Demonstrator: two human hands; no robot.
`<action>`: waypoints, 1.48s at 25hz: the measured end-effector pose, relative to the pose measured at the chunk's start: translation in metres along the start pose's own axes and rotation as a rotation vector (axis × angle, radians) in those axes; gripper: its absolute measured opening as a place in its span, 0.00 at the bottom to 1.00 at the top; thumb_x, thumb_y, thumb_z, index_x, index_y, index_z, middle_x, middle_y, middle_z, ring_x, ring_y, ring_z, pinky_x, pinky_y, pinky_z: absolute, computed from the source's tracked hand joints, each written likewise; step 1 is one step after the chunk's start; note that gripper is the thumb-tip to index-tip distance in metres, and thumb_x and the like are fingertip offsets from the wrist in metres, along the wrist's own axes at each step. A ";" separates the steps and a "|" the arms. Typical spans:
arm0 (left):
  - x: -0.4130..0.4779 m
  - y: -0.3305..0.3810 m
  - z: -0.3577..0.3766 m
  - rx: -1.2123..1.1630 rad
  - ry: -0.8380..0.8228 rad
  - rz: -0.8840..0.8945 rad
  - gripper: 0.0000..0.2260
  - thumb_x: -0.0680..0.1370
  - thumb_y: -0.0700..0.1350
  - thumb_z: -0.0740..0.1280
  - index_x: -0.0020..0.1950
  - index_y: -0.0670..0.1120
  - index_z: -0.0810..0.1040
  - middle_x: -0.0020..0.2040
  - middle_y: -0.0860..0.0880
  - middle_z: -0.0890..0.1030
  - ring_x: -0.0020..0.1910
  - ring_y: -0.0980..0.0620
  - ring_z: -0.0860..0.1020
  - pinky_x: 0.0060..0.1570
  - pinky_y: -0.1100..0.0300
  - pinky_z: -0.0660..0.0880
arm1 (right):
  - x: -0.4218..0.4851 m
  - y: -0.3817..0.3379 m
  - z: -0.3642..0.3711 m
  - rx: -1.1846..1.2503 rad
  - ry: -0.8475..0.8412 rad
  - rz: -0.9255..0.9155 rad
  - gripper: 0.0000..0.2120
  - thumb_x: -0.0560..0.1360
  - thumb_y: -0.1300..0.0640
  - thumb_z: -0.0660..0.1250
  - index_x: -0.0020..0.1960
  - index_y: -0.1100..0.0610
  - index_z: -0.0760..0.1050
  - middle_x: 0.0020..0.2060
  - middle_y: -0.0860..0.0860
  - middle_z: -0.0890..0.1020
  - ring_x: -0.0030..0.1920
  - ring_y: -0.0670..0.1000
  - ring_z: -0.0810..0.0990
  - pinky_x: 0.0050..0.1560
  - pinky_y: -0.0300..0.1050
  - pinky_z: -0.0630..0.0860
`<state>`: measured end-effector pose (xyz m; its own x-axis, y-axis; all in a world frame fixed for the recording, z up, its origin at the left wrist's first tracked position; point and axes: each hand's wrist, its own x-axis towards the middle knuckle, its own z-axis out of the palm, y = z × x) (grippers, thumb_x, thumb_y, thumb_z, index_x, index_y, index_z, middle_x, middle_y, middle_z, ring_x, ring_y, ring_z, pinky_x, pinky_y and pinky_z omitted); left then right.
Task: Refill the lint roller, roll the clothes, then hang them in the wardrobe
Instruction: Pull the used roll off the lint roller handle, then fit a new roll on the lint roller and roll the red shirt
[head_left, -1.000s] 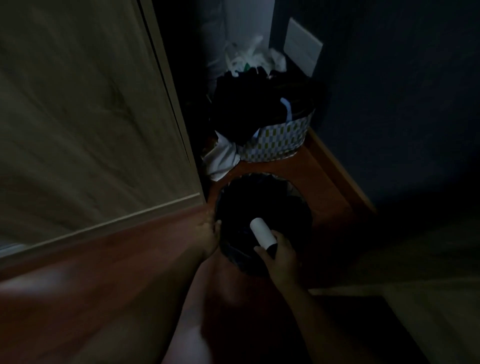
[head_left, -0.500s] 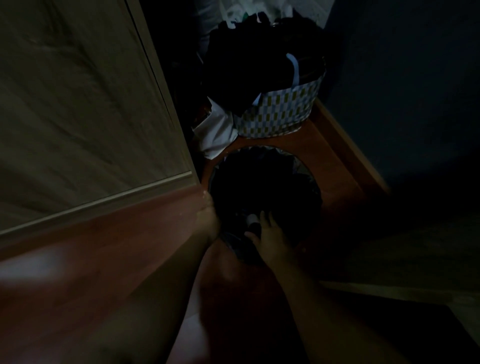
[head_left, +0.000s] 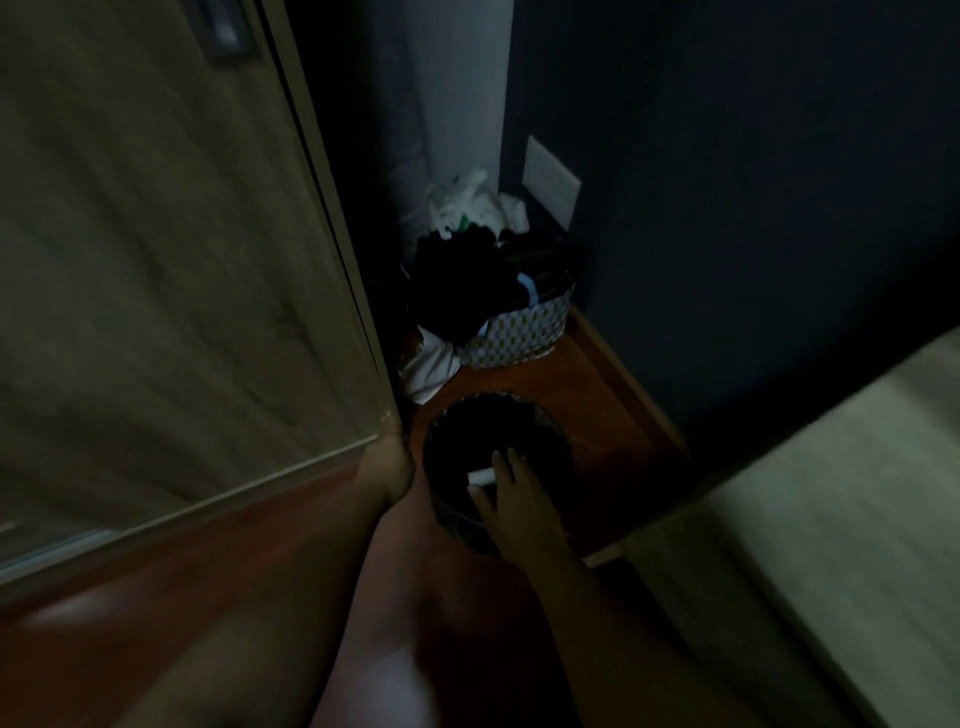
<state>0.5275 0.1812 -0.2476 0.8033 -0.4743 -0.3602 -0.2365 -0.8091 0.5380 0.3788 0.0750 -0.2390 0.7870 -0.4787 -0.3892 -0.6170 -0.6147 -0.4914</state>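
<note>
A small white lint-roll cylinder (head_left: 480, 476) lies inside the round black-lined waste bin (head_left: 558, 436) on the reddish floor. My right hand (head_left: 511, 499) hovers over the bin's near side. Its fingers are straight and spread, with the thumb and fingertips right beside the cylinder; no grip on it shows. My left hand (head_left: 388, 465) rests at the bin's left side, by the lower corner of the wardrobe door (head_left: 182, 260). Its fingers point away from me and hold nothing. The dim light hides the inside of the bin.
A patterned laundry basket (head_left: 524, 340) heaped with dark clothes stands in the corner behind the bin, with a white cloth (head_left: 428, 371) on the floor beside it. A dark wall runs along the right. A pale bed edge (head_left: 831, 493) fills the lower right.
My right hand held the white cylinder above the bin, lowered it inside, and now has its fingers spread with the cylinder lying beside them. The view has tilted back up.
</note>
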 end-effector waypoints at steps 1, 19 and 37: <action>-0.019 0.019 -0.022 -0.038 -0.008 0.007 0.25 0.81 0.39 0.53 0.76 0.37 0.47 0.70 0.32 0.66 0.66 0.34 0.69 0.60 0.52 0.66 | -0.018 -0.019 -0.022 0.035 -0.001 -0.019 0.51 0.64 0.24 0.31 0.76 0.56 0.51 0.77 0.55 0.52 0.76 0.55 0.51 0.73 0.50 0.57; -0.343 0.229 -0.067 -0.086 0.123 0.208 0.21 0.82 0.42 0.54 0.75 0.38 0.58 0.61 0.32 0.75 0.57 0.33 0.75 0.52 0.51 0.70 | -0.347 0.020 -0.250 -0.055 0.428 -0.235 0.24 0.79 0.48 0.55 0.71 0.58 0.62 0.73 0.55 0.62 0.73 0.54 0.59 0.71 0.47 0.58; -0.460 0.353 0.161 0.068 -0.101 0.400 0.22 0.83 0.46 0.52 0.77 0.43 0.54 0.77 0.42 0.55 0.74 0.46 0.61 0.69 0.61 0.58 | -0.365 0.266 -0.369 -0.187 0.330 -0.375 0.25 0.77 0.51 0.61 0.72 0.56 0.60 0.70 0.54 0.65 0.70 0.54 0.65 0.69 0.51 0.65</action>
<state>-0.0137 0.0580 -0.0144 0.5841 -0.7845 -0.2080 -0.5569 -0.5739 0.6004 -0.0707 -0.1453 0.0601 0.9313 -0.3581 0.0675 -0.3056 -0.8683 -0.3906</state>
